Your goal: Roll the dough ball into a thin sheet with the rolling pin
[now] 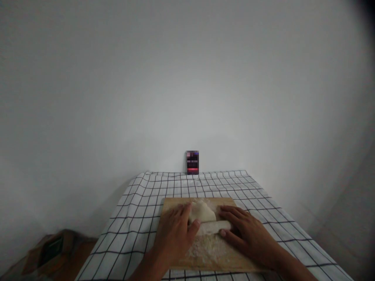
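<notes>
A pale, flour-dusted rolling pin point(213, 227) lies crosswise on a wooden board point(215, 267). Just behind it, against its far side, is a flattened piece of white dough point(202, 212). My left hand point(176, 226) covers the pin's left end, its fingers reaching over toward the dough's left edge and its thumb lying along the pin. Over the right end is my right hand point(244, 228), with fingers extended on the far side and the thumb on the near side. Both palms hide the pin's ends. Loose flour point(205, 248) is scattered on the board in front.
The board rests on a table covered by a white cloth point(129, 222) with a dark grid. At the back, a phone point(192, 162) with a blurred screen leans upright against the plain wall point(187, 86). A brown wooden object point(54, 249) stands low at the left.
</notes>
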`<act>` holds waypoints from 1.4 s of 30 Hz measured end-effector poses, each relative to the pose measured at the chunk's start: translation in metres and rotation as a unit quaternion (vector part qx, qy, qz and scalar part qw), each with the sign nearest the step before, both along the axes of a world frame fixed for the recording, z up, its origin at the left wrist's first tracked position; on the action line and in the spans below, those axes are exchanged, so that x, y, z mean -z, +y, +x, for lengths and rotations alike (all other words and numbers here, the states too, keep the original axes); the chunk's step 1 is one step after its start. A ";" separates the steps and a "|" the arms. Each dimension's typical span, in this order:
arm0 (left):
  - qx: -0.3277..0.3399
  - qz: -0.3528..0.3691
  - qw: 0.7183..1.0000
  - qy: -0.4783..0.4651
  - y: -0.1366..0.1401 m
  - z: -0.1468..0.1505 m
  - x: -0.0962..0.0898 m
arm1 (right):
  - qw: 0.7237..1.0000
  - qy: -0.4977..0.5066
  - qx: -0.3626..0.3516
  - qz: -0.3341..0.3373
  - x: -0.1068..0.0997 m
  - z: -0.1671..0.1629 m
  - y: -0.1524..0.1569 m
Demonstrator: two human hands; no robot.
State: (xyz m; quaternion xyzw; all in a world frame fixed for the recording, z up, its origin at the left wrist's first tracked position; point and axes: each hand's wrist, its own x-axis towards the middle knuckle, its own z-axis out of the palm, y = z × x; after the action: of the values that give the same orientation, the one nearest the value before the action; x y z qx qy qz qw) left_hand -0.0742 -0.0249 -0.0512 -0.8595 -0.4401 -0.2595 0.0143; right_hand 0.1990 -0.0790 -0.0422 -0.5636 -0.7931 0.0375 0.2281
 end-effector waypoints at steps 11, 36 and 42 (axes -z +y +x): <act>0.058 -0.179 0.978 -0.090 0.009 -0.007 -0.036 | 0.996 -0.014 0.004 0.088 0.018 -0.017 -0.031; 0.110 -0.142 0.984 -0.010 0.026 -0.006 -0.043 | 0.999 0.012 0.018 0.028 -0.023 -0.046 0.013; 0.025 -0.130 0.991 0.016 0.002 -0.006 -0.039 | 1.000 -0.014 0.015 0.023 -0.008 -0.047 0.001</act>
State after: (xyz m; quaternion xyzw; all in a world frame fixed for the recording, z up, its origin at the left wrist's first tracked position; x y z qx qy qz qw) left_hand -0.0807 -0.0226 -0.0120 -0.8691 -0.4478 -0.1867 -0.0967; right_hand 0.1519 -0.0784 -0.0341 -0.5709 -0.7881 0.0080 0.2301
